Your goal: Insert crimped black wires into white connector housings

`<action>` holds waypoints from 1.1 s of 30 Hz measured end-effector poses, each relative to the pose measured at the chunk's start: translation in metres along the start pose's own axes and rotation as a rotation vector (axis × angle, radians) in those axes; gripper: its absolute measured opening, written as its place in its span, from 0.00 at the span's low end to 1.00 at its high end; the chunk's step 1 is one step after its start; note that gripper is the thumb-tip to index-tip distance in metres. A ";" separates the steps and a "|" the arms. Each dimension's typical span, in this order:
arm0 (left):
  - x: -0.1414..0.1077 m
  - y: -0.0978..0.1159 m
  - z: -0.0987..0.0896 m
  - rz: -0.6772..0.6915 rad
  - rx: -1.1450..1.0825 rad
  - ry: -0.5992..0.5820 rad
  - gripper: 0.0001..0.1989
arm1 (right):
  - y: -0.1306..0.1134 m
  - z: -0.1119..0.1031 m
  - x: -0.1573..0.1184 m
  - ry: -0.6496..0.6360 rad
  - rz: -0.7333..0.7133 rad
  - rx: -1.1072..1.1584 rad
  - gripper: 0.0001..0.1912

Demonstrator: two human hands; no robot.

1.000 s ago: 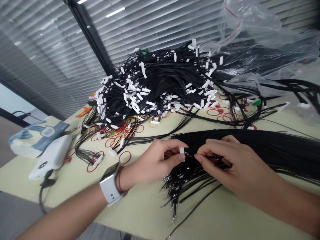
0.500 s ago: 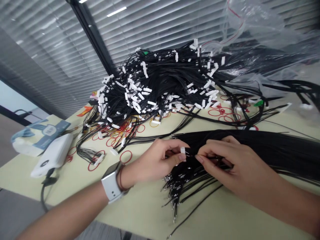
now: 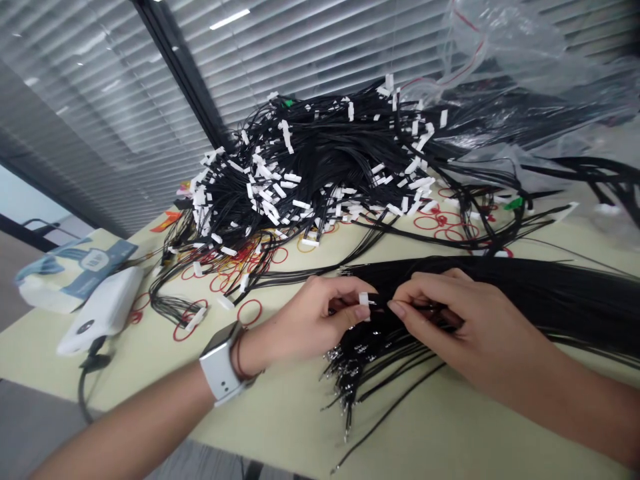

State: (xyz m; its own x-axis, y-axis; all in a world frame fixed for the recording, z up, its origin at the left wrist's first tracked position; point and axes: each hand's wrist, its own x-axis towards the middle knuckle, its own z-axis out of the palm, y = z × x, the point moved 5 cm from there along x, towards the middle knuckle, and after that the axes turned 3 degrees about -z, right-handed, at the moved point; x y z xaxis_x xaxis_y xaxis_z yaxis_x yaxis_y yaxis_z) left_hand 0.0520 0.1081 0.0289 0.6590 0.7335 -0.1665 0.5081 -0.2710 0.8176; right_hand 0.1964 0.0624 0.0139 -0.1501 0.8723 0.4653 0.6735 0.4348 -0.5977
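Observation:
My left hand (image 3: 325, 313) is closed, with a small white connector housing (image 3: 365, 300) between thumb and forefinger. Just to its right, my right hand (image 3: 445, 313) pinches a thin black wire (image 3: 381, 303) whose metal tip points at the housing. Whether that tip touches the housing or sits inside it I cannot tell. Beneath both hands runs a thick bundle of black wires (image 3: 540, 293). Its loose ends carry shiny metal terminals (image 3: 350, 367) and fan out below my fingers.
Behind my hands rises a heap of black cables (image 3: 325, 160) with white connectors. Red rubber bands (image 3: 249, 311) lie scattered on the pale yellow table (image 3: 280, 413). At left are a white power bank (image 3: 103, 310) with a cable and a tissue pack (image 3: 75, 267). Clear plastic bags (image 3: 520, 47) stand at back right.
The view has shifted slightly. My hands keep the same grips on the connector housing and the wire, with only small finger movements near the housing.

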 end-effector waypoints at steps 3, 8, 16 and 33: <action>0.002 -0.001 0.000 -0.004 -0.043 0.002 0.11 | -0.002 0.001 0.001 -0.003 -0.032 -0.006 0.11; 0.002 -0.002 0.002 -0.028 0.009 0.031 0.12 | -0.002 0.001 0.000 0.043 -0.037 -0.027 0.10; 0.000 -0.001 0.004 -0.009 0.061 0.071 0.11 | -0.010 0.001 -0.001 0.092 -0.143 -0.059 0.09; 0.006 -0.006 0.005 -0.087 -0.324 0.083 0.08 | 0.001 0.000 0.005 0.134 -0.114 -0.051 0.11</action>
State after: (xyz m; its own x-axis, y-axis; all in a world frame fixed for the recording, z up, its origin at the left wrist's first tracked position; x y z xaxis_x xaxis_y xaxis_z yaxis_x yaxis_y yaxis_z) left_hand 0.0559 0.1113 0.0202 0.5671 0.7967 -0.2089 0.3495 -0.0031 0.9369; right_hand 0.1963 0.0670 0.0159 -0.1320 0.7791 0.6128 0.6940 0.5141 -0.5041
